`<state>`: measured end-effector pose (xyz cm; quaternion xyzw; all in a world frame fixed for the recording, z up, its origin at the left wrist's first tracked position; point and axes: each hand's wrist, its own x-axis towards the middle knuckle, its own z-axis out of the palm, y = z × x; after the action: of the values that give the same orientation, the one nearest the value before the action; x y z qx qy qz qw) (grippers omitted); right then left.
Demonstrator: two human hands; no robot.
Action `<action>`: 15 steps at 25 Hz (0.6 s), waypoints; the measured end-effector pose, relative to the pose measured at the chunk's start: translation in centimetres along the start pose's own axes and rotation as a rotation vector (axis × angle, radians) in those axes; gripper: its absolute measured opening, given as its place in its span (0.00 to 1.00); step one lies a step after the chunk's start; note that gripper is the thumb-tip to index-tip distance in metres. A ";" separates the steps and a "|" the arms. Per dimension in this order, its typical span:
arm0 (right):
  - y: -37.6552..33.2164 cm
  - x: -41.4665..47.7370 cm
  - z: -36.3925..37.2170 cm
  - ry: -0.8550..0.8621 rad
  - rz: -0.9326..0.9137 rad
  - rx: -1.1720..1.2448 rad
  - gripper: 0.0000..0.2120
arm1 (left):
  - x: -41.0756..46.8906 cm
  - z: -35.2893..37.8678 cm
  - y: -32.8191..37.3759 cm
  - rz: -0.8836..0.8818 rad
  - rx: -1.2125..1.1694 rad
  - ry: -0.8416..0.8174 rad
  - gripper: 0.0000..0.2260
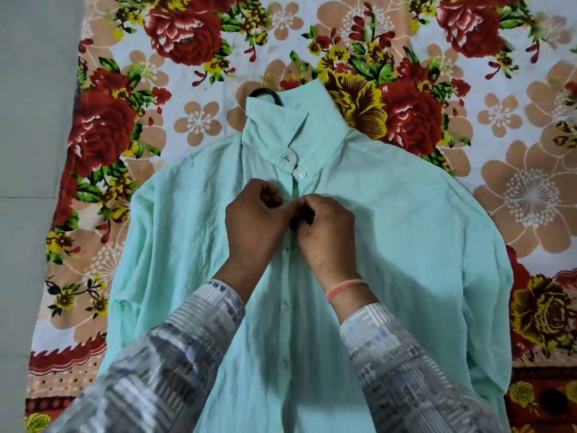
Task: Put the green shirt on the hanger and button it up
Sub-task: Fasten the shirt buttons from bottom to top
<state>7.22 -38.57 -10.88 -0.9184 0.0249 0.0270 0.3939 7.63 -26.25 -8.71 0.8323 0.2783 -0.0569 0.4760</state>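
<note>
A pale green shirt [390, 245] lies front up on a flowered sheet, collar at the top. The black hook of the hanger [268, 92] sticks out above the collar; the rest of the hanger is hidden inside the shirt. Two buttons near the collar [302, 174] look fastened. My left hand [254, 223] and my right hand [324, 232] meet at the front placket just below those buttons, each pinching an edge of the shirt's front. The button between my fingers is hidden. More buttons run down the placket [285, 304] between my forearms.
The flowered bedsheet [193, 57] spreads under the shirt on all sides. A plain grey floor [28, 151] lies past its left edge. The shirt's left sleeve [131, 276] is bunched along the sheet's left part.
</note>
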 end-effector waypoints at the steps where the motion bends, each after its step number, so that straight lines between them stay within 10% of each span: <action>1: 0.0 0.2 0.2 -0.001 0.026 0.013 0.10 | 0.4 0.1 0.2 -0.003 0.041 0.005 0.13; 15: -2.2 2.0 1.0 -0.067 0.368 0.364 0.08 | 2.8 -2.5 -2.4 -0.190 -0.565 -0.288 0.09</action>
<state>9.32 -36.37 -10.14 -0.8109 0.1827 0.1237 0.5419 8.32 -22.04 -10.21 0.6212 0.2891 -0.1389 0.7150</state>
